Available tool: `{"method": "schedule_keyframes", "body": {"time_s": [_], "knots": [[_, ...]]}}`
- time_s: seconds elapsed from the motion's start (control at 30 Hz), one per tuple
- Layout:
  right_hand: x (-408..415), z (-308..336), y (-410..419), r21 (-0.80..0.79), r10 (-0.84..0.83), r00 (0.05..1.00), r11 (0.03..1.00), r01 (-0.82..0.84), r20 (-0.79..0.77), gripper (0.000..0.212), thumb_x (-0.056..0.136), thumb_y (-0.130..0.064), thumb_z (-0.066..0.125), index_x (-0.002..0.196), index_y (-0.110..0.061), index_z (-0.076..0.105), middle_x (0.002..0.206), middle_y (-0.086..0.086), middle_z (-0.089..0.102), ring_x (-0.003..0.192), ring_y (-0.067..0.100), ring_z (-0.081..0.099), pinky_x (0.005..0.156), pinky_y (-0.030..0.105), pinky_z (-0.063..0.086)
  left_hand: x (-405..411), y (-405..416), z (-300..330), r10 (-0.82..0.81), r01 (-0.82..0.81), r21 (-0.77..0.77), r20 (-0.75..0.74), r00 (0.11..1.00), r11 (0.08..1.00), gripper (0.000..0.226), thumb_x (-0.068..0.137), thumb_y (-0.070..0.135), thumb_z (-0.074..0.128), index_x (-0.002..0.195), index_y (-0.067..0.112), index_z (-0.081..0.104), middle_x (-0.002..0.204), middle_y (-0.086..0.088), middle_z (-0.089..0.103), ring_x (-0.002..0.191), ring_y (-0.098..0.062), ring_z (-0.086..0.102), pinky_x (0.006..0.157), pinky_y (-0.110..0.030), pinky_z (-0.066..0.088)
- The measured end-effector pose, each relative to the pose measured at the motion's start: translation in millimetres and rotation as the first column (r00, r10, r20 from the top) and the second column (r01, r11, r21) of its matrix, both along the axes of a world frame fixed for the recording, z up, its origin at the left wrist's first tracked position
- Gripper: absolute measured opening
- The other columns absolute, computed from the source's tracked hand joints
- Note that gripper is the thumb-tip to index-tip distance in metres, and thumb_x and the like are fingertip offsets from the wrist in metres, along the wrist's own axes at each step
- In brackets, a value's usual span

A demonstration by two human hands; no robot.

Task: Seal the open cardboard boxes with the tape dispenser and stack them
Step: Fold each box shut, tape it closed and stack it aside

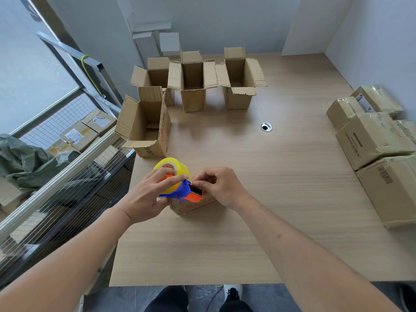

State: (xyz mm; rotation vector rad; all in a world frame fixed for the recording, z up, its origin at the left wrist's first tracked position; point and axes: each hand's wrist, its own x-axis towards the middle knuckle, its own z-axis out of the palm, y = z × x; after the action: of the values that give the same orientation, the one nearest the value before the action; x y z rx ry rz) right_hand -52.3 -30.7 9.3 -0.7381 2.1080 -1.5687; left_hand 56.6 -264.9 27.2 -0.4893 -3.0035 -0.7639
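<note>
My left hand (147, 194) grips the tape dispenser (180, 192), a blue and orange frame carrying a yellow tape roll (172, 167). It is held over a small cardboard box (193, 207) on the wooden table (270, 199), mostly hidden under both hands. My right hand (219, 188) has its fingers curled at the dispenser's orange front end, pinching there; the tape itself is too clear to make out. Several open boxes stand at the far left: one nearest (146, 127), others in a row behind (157, 77), (193, 86), (239, 84).
Sealed, taped boxes (373, 140) are stacked along the table's right edge. A cable grommet (266, 127) sits mid-table. A metal railing with wire mesh (67, 176) runs along the left, with parcels below it. White walls close the far side.
</note>
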Motion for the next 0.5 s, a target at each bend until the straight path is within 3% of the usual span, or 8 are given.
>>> {"method": "schedule_keyframes", "body": {"time_s": [0.07,0.17,0.3,0.5], "knots": [[-1.0,1.5,0.0,-0.008,0.011,0.994,1.000,-0.012,-0.111,0.011,0.085,-0.014,0.081,0.096,-0.014,0.080,0.078,-0.007,0.073,0.065,0.007,0.067,0.066,0.030,0.057,-0.5,0.4,2.3,0.003,-0.003,0.004,0.005,1.000,1.000,0.061,0.093,0.027,0.074,0.149,0.022,0.050,0.139,-0.005,0.049,0.128,-0.030,0.049,0.105,-0.049,0.047],[-1.8,5.5,0.2,0.001,0.028,0.979,1.000,-0.029,-0.200,0.038,0.086,-0.012,0.080,0.123,-0.017,0.074,0.078,-0.009,0.067,0.069,0.004,0.059,0.072,0.025,0.050,0.7,2.0,3.3,0.005,-0.005,0.007,0.022,1.000,1.000,0.061,0.094,0.027,0.073,0.150,0.023,0.049,0.140,-0.005,0.049,0.128,-0.030,0.048,0.106,-0.048,0.046],[-1.3,3.2,-0.9,0.073,0.091,0.911,0.995,-0.068,-0.401,0.007,0.089,-0.008,0.076,0.096,-0.007,0.079,0.088,-0.001,0.063,0.076,0.015,0.061,0.070,0.029,0.050,4.9,4.4,3.9,0.022,-0.023,0.019,0.021,1.000,1.000,0.061,0.095,0.036,0.069,0.151,0.024,0.047,0.136,-0.003,0.050,0.123,-0.027,0.050,0.101,-0.044,0.048],[6.0,-0.1,-3.0,0.089,0.043,0.951,0.996,-0.016,-0.307,0.005,0.089,-0.009,0.070,0.088,-0.013,0.072,0.088,-0.004,0.065,0.085,0.015,0.060,0.076,0.031,0.050,8.2,5.4,2.0,0.035,-0.035,0.014,0.039,0.999,0.999,0.065,0.097,0.055,0.055,0.155,0.028,0.042,0.134,0.000,0.049,0.121,-0.024,0.051,0.099,-0.042,0.048]]}}
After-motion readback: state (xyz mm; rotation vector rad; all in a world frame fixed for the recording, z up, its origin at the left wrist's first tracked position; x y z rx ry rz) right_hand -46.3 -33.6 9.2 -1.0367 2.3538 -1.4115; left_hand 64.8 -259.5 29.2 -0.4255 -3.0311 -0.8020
